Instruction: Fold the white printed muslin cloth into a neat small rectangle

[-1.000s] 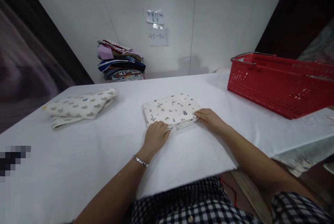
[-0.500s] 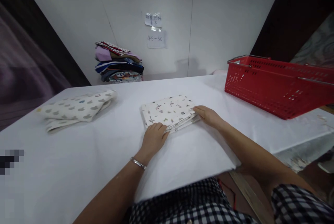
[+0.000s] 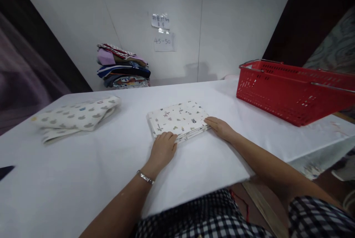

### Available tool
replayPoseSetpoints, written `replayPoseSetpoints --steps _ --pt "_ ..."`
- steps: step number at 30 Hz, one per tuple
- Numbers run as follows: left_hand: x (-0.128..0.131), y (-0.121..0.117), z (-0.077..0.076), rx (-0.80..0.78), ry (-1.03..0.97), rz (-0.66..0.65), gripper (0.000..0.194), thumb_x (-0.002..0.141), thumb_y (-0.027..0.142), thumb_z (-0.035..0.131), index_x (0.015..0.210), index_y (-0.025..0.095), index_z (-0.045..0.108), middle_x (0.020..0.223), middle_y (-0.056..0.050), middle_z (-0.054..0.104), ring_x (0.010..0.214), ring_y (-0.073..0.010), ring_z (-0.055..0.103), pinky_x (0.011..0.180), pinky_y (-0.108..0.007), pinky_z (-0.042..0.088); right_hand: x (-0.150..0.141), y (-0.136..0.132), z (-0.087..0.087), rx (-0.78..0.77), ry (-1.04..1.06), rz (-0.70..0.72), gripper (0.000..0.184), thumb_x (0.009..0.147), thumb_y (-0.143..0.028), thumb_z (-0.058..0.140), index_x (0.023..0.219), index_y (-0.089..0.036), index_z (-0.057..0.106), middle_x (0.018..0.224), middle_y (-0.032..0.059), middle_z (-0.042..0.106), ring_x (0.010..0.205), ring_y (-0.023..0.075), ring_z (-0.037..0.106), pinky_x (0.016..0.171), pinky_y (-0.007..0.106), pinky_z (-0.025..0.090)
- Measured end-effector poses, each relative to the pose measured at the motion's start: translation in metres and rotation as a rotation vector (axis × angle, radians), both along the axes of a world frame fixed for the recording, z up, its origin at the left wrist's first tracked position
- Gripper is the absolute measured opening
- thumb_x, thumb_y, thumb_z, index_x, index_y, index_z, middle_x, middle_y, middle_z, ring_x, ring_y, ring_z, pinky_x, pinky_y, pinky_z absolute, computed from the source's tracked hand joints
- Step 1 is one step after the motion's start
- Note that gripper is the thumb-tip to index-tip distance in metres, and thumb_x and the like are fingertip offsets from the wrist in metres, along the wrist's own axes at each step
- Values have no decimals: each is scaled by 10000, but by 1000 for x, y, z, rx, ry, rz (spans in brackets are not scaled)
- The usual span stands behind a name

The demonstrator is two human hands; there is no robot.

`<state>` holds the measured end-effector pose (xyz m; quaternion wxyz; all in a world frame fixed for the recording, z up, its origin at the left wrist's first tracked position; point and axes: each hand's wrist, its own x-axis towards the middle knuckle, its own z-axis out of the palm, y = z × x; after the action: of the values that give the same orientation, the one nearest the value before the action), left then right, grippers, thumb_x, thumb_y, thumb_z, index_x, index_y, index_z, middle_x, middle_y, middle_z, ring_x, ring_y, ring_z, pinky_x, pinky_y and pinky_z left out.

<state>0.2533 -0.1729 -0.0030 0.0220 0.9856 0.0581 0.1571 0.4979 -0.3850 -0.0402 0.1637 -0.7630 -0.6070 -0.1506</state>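
Observation:
A white folded cloth [image 3: 180,118] with small printed starfish and leaf-like figures lies flat on the white-covered table in front of me. At its near left corner, my left hand [image 3: 163,149] grips the edge, fingers on top and thumb at the front side. My right hand [image 3: 220,127] holds the near right corner, its fingers laid over the top layer; its thumb is hidden. Several layers show along the near edge between the hands. To the left rests another white cloth [image 3: 80,116] with grey mouse-head prints, loosely folded and untouched.
A red plastic basket [image 3: 280,95] with metal handles stands on the right of the table [image 3: 116,167]. Against the back wall is a stack of folded fabrics [image 3: 123,66]. Paper signs [image 3: 163,42] hang above. A dark object [image 3: 5,171] shows at the left edge.
The near right part of the folded cloth, raised and slanted before, now lies flatter with its layers lined up. My right hand has come down slightly. The view has shifted a little.

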Motion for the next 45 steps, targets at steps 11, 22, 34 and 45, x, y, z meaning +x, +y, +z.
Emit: replayPoseSetpoints --steps 11,22,34,45 --pt "-5 -11 9 10 77 41 240 847 112 430 1018 168 588 978 -84 586 935 -225 500 809 -373 393 -40 21 30 -43 5 -8 633 785 -49 364 1401 -191 349 1460 98 338 1376 241 222 1093 544 200" --pt "-16 17 5 -376 -272 71 188 843 287 526 956 180 631 927 -53 639 892 -171 554 818 -305 428 -63 54 -1 -78 13 65 566 902 -488 409 1391 -204 373 1413 118 412 1326 260 335 1073 517 267" --pt "-25 68 0 -1310 -141 541 260 738 354 615 605 132 594 566 -8 592 448 -66 470 453 -192 358 -100 87 47 -52 267 117 443 922 -484 369 1256 -241 528 1285 88 555 1215 275 473 1001 487 365" --pt "-17 62 -12 -1363 -125 435 258 784 301 528 577 149 544 408 43 474 394 -71 426 420 -191 300 -156 146 46 -63 325 122 215 828 -393 531 758 -207 611 733 23 610 720 179 549 634 298 407"
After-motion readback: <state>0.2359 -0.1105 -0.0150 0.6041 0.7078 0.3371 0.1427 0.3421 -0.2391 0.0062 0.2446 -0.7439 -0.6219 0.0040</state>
